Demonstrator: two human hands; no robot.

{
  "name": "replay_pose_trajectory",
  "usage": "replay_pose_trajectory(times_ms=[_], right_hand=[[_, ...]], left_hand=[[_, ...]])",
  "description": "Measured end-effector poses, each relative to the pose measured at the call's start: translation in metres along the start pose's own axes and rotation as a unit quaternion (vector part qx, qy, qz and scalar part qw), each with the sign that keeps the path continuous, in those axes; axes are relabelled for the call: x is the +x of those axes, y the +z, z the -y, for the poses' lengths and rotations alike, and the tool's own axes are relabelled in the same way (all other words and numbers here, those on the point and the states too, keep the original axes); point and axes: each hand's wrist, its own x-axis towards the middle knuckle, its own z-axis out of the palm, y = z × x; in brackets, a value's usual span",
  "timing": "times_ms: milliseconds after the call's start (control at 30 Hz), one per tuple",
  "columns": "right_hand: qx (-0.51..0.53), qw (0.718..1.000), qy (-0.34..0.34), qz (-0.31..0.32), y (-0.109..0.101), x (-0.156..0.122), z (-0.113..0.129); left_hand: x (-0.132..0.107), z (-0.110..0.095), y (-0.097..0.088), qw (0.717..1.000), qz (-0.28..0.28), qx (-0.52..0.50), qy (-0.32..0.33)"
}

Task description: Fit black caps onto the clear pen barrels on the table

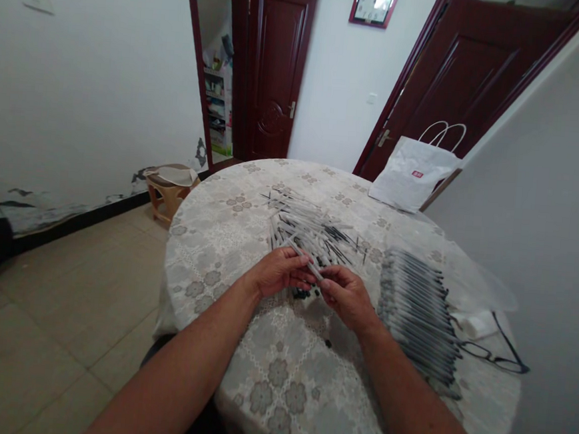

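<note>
My left hand (282, 272) and my right hand (347, 298) meet over the middle of the table, both pinching one slim whitish pen barrel (314, 270). It slants from upper left to lower right, its lower end between my right thumb and fingers. Just beyond my hands lies a loose pile of similar pale barrels (302, 223), with thin black sticks (337, 233) that look like refills among them. Small black pieces, perhaps caps (302, 293), sit partly hidden below my fingers. One more black piece (328, 344) lies closer to me.
Right of my right arm, many finished-looking pens (415, 314) lie side by side in a row. Beside them are eyeglasses (496, 357) and clear plastic film (485, 282). A white paper bag (413, 176) stands at the back right. The round table (281, 383) has a patterned cloth; a stool (163, 197) stands left.
</note>
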Motion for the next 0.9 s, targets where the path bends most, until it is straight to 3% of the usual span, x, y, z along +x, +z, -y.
replay_pose_trajectory(times_ms=[100, 200, 300, 400, 500, 633, 733, 833, 900], right_hand=[[-0.063, 0.998, 0.004, -0.016, -0.001, -0.002, 0.013], [-0.258, 0.966, -0.014, 0.020, -0.008, -0.009, 0.039], [-0.500, 0.852, 0.012, 0.154, -0.013, -0.023, 0.064], [-0.635, 0.744, 0.074, 0.195, -0.010, -0.036, 0.073], [-0.677, 0.692, 0.098, 0.233, 0.000, -0.041, 0.067], [-0.664, 0.689, 0.083, 0.279, 0.008, -0.041, 0.060], [-0.643, 0.709, 0.070, 0.282, 0.007, -0.041, 0.060], [-0.588, 0.760, 0.029, 0.275, 0.002, -0.036, 0.059], [-0.527, 0.816, -0.023, 0.236, -0.002, -0.030, 0.056]], left_hand=[[0.003, 0.000, -0.001, 0.998, -0.022, -0.048, 0.018], [0.007, -0.002, -0.004, 0.990, -0.067, -0.105, 0.057], [0.011, -0.004, -0.009, 0.978, -0.111, -0.152, 0.092], [0.015, -0.006, -0.013, 0.968, -0.137, -0.177, 0.113], [0.016, -0.006, -0.014, 0.965, -0.147, -0.180, 0.120], [0.015, -0.006, -0.012, 0.968, -0.149, -0.165, 0.120], [0.014, -0.006, -0.010, 0.969, -0.148, -0.155, 0.119], [0.013, -0.006, -0.008, 0.972, -0.141, -0.146, 0.117], [0.012, -0.006, -0.007, 0.974, -0.136, -0.138, 0.116]])
